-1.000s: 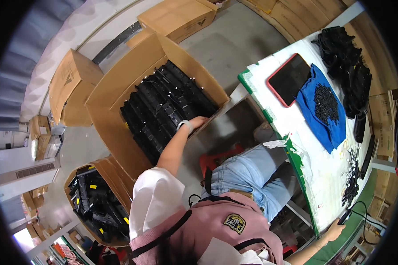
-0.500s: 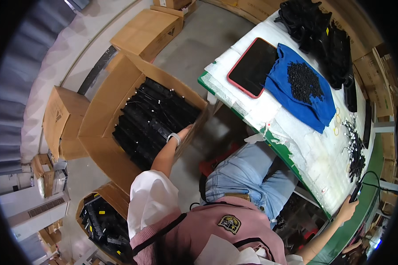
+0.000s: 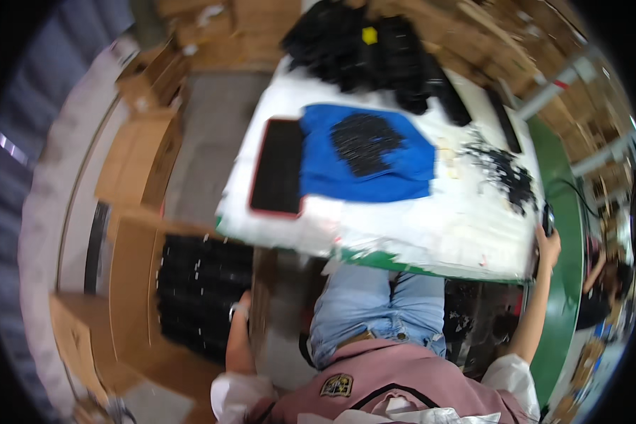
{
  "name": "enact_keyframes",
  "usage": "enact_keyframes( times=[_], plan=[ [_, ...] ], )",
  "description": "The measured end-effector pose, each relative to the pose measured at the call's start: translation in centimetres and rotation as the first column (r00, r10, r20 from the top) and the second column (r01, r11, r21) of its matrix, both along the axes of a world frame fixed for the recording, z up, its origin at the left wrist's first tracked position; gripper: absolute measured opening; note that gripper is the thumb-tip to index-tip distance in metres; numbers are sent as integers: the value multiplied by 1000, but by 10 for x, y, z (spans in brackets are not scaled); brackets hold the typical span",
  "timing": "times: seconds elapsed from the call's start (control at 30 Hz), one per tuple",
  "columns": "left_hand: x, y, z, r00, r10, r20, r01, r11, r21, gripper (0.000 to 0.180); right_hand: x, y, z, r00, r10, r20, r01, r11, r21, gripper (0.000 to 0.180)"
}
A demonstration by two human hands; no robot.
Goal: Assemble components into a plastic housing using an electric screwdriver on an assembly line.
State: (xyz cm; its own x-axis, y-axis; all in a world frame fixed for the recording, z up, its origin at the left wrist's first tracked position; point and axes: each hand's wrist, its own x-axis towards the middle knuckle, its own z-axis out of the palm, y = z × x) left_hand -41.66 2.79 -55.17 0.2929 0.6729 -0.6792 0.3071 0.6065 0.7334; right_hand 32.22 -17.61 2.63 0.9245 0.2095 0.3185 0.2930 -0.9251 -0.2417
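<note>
My left hand [image 3: 244,302] is down at the inner right side of an open cardboard box [image 3: 131,283], beside the long black plastic parts [image 3: 201,293] packed in it. Blur and the box wall hide its fingers, so I cannot tell whether it grips a part. At the table's right edge, my right hand [image 3: 548,247] is closed around a slim black hand tool [image 3: 548,218], which appears to have a black cable. Small black pieces with white ends [image 3: 505,177] lie loose near that tool. A blue cloth [image 3: 413,173] bears a heap of tiny black pieces [image 3: 364,145].
A phone with a red rim [image 3: 275,166] lies left of the cloth on the white-covered table [image 3: 381,233]. Black moulded parts [image 3: 381,53] are piled at its far side. Cardboard boxes [image 3: 131,159] stand at the left. A person [image 3: 608,286] is at the far right.
The view has swung to the right, so the table now sits more central and level. My left hand remains at the box, and my right hand still holds the black tool.
</note>
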Motion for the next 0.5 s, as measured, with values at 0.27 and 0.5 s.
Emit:
enact_keyframes(
  times=[0.27,0.5],
  plan=[
    [43,59,315,782,565,263,-611,778,145,20,48,20,-16,982,182,53,-181,983,-23,64],
    [129,63,501,733,594,332,-459,71,886,12,-61,184,60,648,735,200,-747,561,357,40]
  ],
)
